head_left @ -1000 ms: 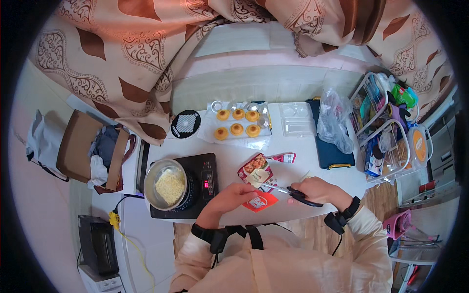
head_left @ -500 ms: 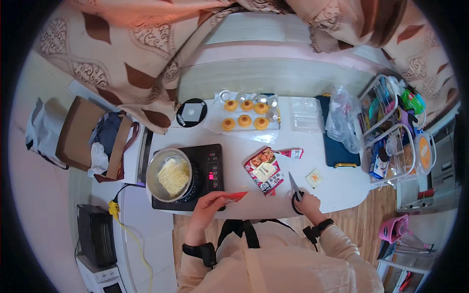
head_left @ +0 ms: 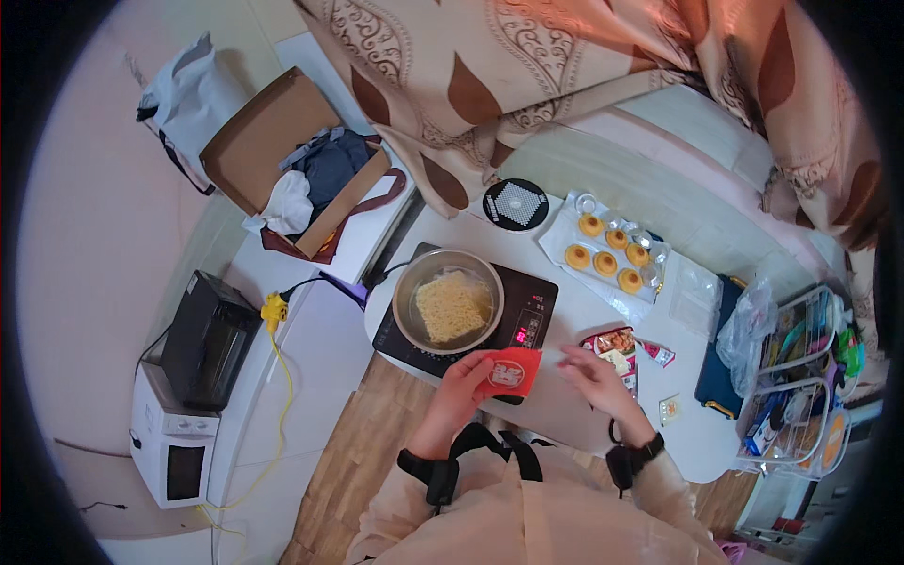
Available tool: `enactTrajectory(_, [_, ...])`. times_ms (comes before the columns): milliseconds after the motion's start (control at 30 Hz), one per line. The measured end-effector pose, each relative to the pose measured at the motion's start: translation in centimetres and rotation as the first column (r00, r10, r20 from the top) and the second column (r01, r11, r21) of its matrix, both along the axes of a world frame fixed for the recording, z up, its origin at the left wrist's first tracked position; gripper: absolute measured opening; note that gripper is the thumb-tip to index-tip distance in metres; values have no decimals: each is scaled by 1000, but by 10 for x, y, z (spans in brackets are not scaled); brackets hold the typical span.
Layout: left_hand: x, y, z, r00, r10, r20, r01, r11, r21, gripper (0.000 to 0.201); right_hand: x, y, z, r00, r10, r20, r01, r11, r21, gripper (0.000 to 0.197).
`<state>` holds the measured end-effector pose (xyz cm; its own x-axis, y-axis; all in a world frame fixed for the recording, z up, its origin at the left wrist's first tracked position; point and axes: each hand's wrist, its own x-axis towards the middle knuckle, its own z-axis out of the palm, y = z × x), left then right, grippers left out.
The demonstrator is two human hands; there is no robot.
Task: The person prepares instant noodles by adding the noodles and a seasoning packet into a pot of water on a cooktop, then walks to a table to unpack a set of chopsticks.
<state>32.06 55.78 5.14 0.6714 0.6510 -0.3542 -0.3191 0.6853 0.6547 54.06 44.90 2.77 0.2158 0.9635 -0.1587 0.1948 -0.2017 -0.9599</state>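
My left hand (head_left: 460,388) is closed on a red seasoning sachet (head_left: 513,373), held up in front of the hob's near edge. Just right of the sachet, my right hand (head_left: 599,379) has its fingers stretched toward it, apart from it and with nothing visible in them. A block of instant noodles (head_left: 454,307) sits in water in a steel pot (head_left: 405,294) on the black induction hob (head_left: 539,299). Behind my right hand lies the torn noodle packet (head_left: 617,342), partly covered. A dark loop, perhaps a scissors handle (head_left: 614,432), shows beside my right wrist.
Several egg tarts (head_left: 617,239) stand on a lined tray at the back. A round black mat (head_left: 516,204) lies behind the hob. To the right are a small sachet (head_left: 669,409), a blue board (head_left: 720,386), a plastic bag (head_left: 749,325) and a wire rack (head_left: 800,377).
My view has turned left. The red sachet is raised and faces up. My right hand no longer holds the scissors up and has moved close to the sachet.
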Motion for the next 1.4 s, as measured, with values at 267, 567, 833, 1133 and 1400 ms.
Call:
enactTrajectory(267, [14,45,-44,932,333,141,-309,937,-165,26,-55,133,31,959,191,210,-193,981,-13,20])
enactTrajectory(567, [28,63,-67,890,278,361,-79,874,-479,23,-65,181,22,823,111,557,-77,993,-85,15])
enactTrajectory(833, [38,65,-86,873,239,425,-14,883,-469,24,-85,188,24,612,138,779,-134,989,-69,14])
enactTrajectory(1133, [31,82,-64,862,225,454,52,852,-522,30,-98,171,24,263,-5,965,-269,960,79,22])
enactTrajectory(1400, [28,79,-50,915,240,324,-56,871,-488,24,-109,167,52,324,18,946,-425,896,129,28])
